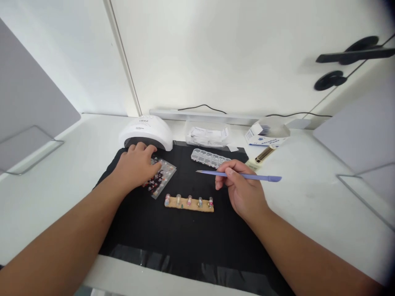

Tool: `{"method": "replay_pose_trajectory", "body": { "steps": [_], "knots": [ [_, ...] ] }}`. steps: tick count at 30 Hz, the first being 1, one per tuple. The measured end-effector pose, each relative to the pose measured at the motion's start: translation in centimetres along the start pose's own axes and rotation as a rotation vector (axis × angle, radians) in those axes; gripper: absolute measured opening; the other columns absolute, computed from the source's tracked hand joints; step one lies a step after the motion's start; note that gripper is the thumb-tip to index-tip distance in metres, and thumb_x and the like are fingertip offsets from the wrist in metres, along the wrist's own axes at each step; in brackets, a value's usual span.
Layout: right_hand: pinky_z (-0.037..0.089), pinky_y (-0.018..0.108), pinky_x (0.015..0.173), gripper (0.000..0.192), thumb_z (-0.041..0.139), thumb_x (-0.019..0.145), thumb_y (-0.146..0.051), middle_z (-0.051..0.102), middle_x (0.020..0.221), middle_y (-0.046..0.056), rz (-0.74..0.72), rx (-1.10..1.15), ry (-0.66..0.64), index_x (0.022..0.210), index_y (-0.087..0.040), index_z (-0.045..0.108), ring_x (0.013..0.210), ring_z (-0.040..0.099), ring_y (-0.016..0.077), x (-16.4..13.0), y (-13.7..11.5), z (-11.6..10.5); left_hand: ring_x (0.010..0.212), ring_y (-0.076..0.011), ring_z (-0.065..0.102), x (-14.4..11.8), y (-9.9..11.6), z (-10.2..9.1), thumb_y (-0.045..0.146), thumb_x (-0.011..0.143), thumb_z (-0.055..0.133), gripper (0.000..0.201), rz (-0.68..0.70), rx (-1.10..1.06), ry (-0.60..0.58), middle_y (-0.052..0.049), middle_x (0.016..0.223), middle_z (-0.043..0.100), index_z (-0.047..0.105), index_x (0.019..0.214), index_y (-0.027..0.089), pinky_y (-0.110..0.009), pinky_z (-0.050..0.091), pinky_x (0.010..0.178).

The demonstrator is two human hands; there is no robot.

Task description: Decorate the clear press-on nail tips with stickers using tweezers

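My left hand (135,166) rests palm down on a clear tray of small coloured nail pieces (162,179) lying on the black mat (185,234). My right hand (242,189) pinches a thin purple pointed tool (240,176), held level with its tip pointing left. Just in front of both hands lies a tan strip holder (189,203) carrying several small upright nail tips. A clear compartment box (210,158) of tiny beads sits behind the tool.
A white nail lamp (146,131) stands at the mat's back left. Packets in a clear wrapper (206,136), a white and blue box (262,137) and a small gold-capped bottle (262,157) lie along the back. Grey panels flank the white desk.
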State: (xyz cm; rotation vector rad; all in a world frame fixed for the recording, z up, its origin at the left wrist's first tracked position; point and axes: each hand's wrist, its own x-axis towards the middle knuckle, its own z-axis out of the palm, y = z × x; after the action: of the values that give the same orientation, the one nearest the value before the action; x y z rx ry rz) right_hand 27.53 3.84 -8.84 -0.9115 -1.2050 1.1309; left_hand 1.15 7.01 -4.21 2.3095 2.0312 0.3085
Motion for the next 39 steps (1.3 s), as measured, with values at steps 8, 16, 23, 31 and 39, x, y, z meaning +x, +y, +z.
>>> {"method": "replay_pose_trajectory", "body": {
  "steps": [8, 16, 23, 31, 39],
  "knots": [
    [0.043, 0.026, 0.052, 0.012, 0.062, 0.077, -0.027, 0.061, 0.059, -0.003, -0.024, -0.053, 0.003, 0.07, -0.019, 0.066, 0.049, 0.055, 0.0109, 0.0, -0.5, 0.7, 0.117, -0.0487, 0.055, -0.9, 0.6, -0.3, 0.078, 0.073, 0.055, 0.089, -0.085, 0.162, -0.218, -0.024, 0.122, 0.059, 0.052, 0.137, 0.016, -0.058, 0.047, 0.091],
    [0.043, 0.026, 0.052, 0.015, 0.061, 0.078, -0.032, 0.059, 0.059, -0.003, -0.037, -0.083, 0.02, 0.07, -0.02, 0.064, 0.049, 0.054, 0.011, 0.5, -0.4, 0.4, 0.114, -0.0435, 0.059, -0.4, 0.4, 0.0, 0.073, 0.071, 0.061, 0.096, -0.111, 0.182, -0.255, -0.021, 0.128, 0.055, 0.042, 0.149, 0.021, -0.051, 0.05, 0.089],
    [0.044, 0.026, 0.053, 0.015, 0.062, 0.078, -0.032, 0.06, 0.058, -0.002, -0.03, -0.085, 0.017, 0.07, -0.019, 0.065, 0.049, 0.054, 0.0116, 0.6, -0.2, 0.2, 0.121, -0.0444, 0.052, -0.6, 0.4, -0.3, 0.054, 0.073, 0.072, 0.097, -0.061, 0.166, -0.13, -0.02, 0.129, 0.053, 0.033, 0.155, 0.02, -0.052, 0.045, 0.096],
    [0.043, 0.027, 0.052, 0.016, 0.062, 0.078, -0.032, 0.061, 0.058, -0.002, -0.037, -0.091, 0.03, 0.071, -0.019, 0.066, 0.049, 0.055, 0.012, 0.5, 0.1, 0.1, 0.094, -0.0269, 0.067, 0.2, -0.9, -0.1, 0.021, 0.084, 0.058, 0.063, 0.007, -0.117, -0.098, -0.007, 0.104, 0.07, 0.044, 0.145, 0.023, -0.036, 0.049, 0.082],
    [0.045, 0.026, 0.052, 0.016, 0.059, 0.084, -0.028, 0.061, 0.059, -0.002, -0.138, -0.095, 0.014, 0.073, -0.02, 0.067, 0.051, 0.056, 0.0118, 0.1, 0.2, 0.1, 0.066, -0.016, 0.063, 0.1, -1.2, 0.2, 0.033, 0.088, 0.059, 0.031, 0.08, -0.471, 0.079, 0.002, 0.084, 0.069, 0.06, 0.117, 0.026, -0.026, 0.047, 0.061]
  ]
}}
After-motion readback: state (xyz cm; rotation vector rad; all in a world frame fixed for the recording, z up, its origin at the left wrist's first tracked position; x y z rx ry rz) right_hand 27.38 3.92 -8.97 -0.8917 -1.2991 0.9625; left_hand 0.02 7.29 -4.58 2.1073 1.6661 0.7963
